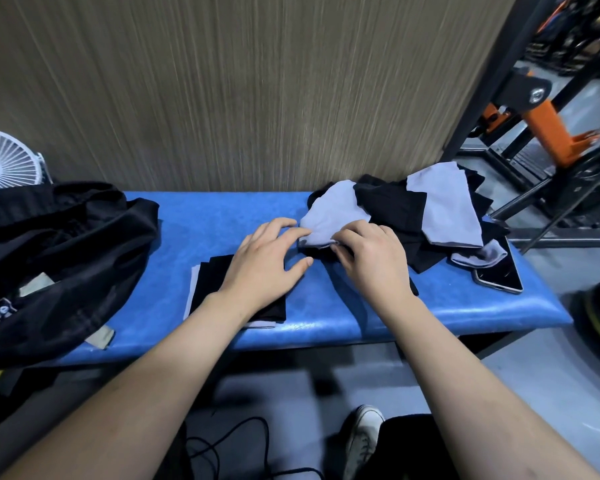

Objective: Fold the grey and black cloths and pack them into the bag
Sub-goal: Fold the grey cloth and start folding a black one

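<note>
At the far left a white fan (4,164) stands behind the black bag (59,258), which slumps open on the left end of the blue padded worktop (201,220) with pale tags showing on its near side. To the right of the bag, a flat stack of folded cloths (208,289) lies near the worktop's front edge, black on top with grey edges showing beneath. The left hand (267,261) hovers over the right part of this stack, its fingers relaxed and spread, the fingertips reaching to the edge of a grey cloth (329,216); whether they actually touch it is hard to tell. The right hand (371,258) sits just beside the left, its fingers curled under and pinching the near edge of that same grey cloth. This cloth is the leftmost piece of a loose pile of unfolded cloths (416,216) on the right end of the worktop, where black and grey pieces overlap. A smartphone (499,275) lies at the pile's near right corner, partly under a grey piece. Beyond the worktop's right end stands a black and orange metal frame (548,129). Below, a white sneaker (361,438) rests on the grey floor.
</note>
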Motion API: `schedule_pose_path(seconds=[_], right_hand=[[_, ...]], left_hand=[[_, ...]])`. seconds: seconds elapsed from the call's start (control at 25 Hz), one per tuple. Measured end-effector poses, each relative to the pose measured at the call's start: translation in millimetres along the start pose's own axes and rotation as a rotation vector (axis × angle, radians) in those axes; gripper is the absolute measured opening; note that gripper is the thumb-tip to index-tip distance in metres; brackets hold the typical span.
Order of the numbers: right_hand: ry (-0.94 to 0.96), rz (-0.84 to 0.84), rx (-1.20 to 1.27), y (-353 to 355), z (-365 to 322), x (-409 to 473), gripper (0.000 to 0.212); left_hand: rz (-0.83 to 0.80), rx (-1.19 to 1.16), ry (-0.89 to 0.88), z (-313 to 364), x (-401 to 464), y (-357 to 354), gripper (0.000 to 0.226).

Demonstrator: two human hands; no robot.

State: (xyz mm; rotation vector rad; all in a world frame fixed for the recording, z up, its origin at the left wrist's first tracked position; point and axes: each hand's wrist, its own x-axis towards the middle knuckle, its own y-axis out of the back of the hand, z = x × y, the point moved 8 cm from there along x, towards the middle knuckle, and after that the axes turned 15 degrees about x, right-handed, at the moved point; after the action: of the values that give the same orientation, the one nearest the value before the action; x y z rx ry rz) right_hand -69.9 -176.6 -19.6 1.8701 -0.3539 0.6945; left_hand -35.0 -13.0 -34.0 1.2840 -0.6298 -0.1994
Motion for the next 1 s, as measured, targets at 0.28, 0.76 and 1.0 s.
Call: schedule_pose_path(seconds=[0.28,0.76,1.0], right_hand=[[0.01,0.031,0.023,6,-12,-2,0.02],[0.103,-0.215,0.124,-23,-39,-8,0.036],[-0.034,-0.589,0.489,-48,-77,-27,0.075]], left_hand=[[-0.006,0.005,0.001,-3,-4,2,0.048],[-0.15,-0.006,0.092,-34,-14,-5,0.046],[-0.21,-0.004,0.193,-81,-33,2,0.039]])
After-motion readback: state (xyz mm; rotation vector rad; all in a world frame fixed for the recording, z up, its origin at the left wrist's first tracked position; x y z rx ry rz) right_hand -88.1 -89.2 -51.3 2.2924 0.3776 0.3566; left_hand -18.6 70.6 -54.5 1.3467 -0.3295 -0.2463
